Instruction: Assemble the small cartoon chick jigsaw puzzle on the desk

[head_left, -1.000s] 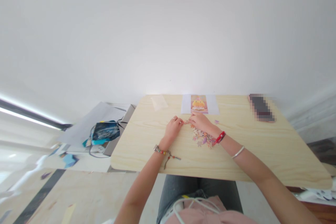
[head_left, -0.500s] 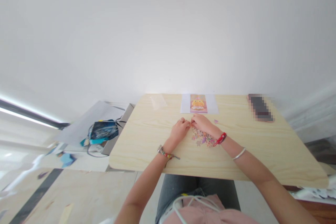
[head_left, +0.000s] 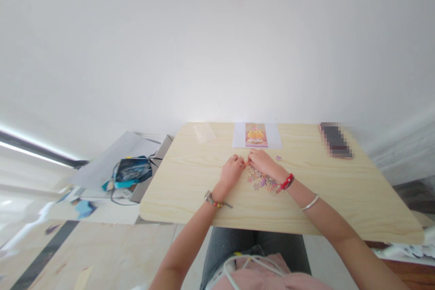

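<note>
My left hand (head_left: 231, 172) and my right hand (head_left: 263, 162) rest on a pale wooden table (head_left: 190, 186), fingertips meeting at its middle. Both have fingers curled in a pinch around something tiny that I cannot make out. A heap of small pastel puzzle pieces (head_left: 261, 179) lies just under my right wrist. One loose purple piece (head_left: 278, 158) sits to the right of my right hand. A picture card of a yellow cartoon figure (head_left: 256, 135) lies at the table's far edge, beyond my hands.
A phone (head_left: 335, 139) lies at the far right of the table. A small clear bag (head_left: 205, 132) is at the far left. Left of the table, lower down, a grey box and papers hold a blue bag (head_left: 132, 170) with cables.
My left hand has slid right to meet my right hand near the piece heap. The view has shifted slightly; the hands have stayed together since half a second ago.
</note>
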### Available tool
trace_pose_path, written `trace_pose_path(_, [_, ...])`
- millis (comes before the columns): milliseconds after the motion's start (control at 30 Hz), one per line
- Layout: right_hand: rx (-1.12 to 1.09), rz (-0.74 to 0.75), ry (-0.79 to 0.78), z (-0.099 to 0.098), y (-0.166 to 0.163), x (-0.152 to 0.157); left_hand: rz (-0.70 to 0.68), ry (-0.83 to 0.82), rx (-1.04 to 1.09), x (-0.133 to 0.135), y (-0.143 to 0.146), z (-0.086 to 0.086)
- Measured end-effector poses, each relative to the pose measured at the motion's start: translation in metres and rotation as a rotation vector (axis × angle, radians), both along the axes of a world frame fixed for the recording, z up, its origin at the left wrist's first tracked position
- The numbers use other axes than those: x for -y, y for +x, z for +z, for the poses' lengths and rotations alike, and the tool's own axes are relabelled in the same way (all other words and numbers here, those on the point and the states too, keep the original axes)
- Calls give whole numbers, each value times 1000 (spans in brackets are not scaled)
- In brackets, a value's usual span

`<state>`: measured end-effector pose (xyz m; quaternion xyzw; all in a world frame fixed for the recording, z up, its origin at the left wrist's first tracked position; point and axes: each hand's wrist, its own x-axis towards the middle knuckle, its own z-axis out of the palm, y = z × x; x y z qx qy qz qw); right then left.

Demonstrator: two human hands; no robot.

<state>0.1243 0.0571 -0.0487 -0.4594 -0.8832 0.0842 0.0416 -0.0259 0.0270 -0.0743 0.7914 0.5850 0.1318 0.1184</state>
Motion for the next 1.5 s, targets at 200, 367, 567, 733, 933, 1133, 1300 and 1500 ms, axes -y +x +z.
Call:
trace_pose_path(200, [-12, 92, 143, -2, 2, 0, 2, 15, 63, -1, -8, 0])
trace_pose_path(367, [-95, 137, 239, -3, -5, -6, 14, 104, 118, -6, -19, 1])
trace_pose_path(567, [-47, 111, 191, -10, -28, -24, 89, 92, 123, -23, -36, -2])
trace_pose_path(733, [-110, 94, 119, -10, -23, -24, 90, 42, 166, -24, -40, -6])
trace_pose_path(933, [-210, 61, -40, 0, 16, -9, 56, 62, 151, -5, -29, 4])
trace_pose_path(1133, [-180, 50, -135, 2, 34, -1, -40, -47, 94, 9, 2, 6])
trace_pose_path(1300, [-158, 91, -131, 1, 30, 0, -24, -124, 60, 9, 11, 6])
trace_pose_path(1500, [-137, 109, -109, 4, 23, 8, -34, -93, 92, 8, 5, 1])
